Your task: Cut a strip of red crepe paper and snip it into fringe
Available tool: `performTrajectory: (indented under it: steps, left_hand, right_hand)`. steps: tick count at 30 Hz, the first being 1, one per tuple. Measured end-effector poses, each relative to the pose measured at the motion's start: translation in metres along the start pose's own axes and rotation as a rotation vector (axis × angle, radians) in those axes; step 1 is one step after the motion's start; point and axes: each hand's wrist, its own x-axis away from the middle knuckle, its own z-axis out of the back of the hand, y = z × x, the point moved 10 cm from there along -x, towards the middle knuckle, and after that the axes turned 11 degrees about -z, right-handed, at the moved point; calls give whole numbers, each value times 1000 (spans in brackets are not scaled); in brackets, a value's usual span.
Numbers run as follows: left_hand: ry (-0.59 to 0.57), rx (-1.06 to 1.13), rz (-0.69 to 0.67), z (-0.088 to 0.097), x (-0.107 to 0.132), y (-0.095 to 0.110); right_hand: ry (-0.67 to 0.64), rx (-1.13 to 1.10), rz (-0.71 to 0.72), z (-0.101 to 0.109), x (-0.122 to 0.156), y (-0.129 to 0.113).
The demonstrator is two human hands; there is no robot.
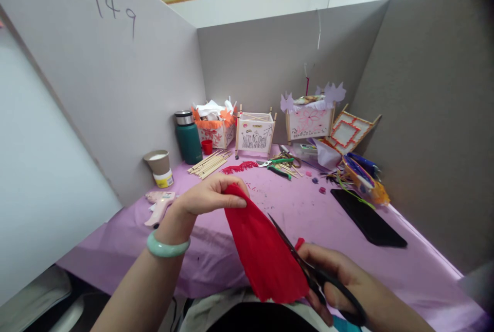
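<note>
My left hand point(210, 195) pinches the top edge of a folded sheet of red crepe paper point(262, 249) and holds it up over the near edge of the table. My right hand point(339, 275) grips black-handled scissors point(309, 265) at the lower right. The blades lie along the right edge of the red paper, pointing up and to the left. A pale green bangle point(166, 247) sits on my left wrist.
A purple cloth point(417, 265) covers the table. On it lie a black phone point(366, 217), a pink glue gun point(160, 204), wooden sticks point(208, 163), green pruners point(276, 163), red paper scraps point(239, 168), a green flask point(188, 136), a paper cup point(158, 162) and several paper lanterns point(255, 133). Grey partition walls enclose three sides.
</note>
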Motion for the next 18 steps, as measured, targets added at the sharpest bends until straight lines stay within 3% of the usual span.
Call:
performTrajectory:
  steps: [18]
  left_hand:
    - [13,-29,5,-1,-2,4]
  right_hand:
    - [29,-3,-31,4,-1,4]
